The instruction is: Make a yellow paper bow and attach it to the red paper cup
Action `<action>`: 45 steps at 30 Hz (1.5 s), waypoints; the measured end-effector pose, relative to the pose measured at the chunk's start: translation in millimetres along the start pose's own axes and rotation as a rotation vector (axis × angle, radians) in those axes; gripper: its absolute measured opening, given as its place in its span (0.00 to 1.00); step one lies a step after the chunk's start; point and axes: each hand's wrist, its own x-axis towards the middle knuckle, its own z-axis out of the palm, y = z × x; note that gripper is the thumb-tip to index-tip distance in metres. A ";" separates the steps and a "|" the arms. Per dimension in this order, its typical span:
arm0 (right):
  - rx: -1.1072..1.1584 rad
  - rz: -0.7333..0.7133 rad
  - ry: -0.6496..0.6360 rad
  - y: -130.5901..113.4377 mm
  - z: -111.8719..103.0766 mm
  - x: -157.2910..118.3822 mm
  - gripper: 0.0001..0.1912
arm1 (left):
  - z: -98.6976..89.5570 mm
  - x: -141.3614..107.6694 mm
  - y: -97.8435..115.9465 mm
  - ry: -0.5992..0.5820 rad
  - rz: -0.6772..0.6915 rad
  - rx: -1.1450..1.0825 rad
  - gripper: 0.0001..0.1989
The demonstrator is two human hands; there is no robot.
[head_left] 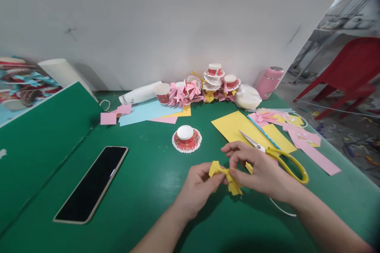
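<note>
Comprises left hand (197,187), thumb on top, and right hand (257,168), arched with outer fingers lifted beside scissors (260,148), both with grip clamped, thumb to finger, on yellow bow (233,185), above green surface (148,174), nearside of cup (185,133).

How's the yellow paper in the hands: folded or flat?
Folded: the yellow paper narrows where left hand and right hand pinch it, its creased ends flaring out.

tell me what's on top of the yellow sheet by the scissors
The blades of the scissors and a blue stick lie over the yellow sheet. The right hand blocks part of its near side, so anything there can't be seen.
</note>
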 end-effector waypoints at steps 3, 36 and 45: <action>-0.002 -0.001 0.047 0.0 3.3 -1.0 0.07 | 1.8 0.7 -4.4 0.015 -0.006 -0.066 0.13; 0.062 0.075 0.053 0.2 10.0 -5.8 0.08 | 3.0 -0.1 4.5 0.006 -0.008 -0.012 0.14; 0.209 0.201 -0.053 3.0 9.0 -4.4 0.08 | -0.4 0.9 0.1 -0.020 -0.002 -0.057 0.14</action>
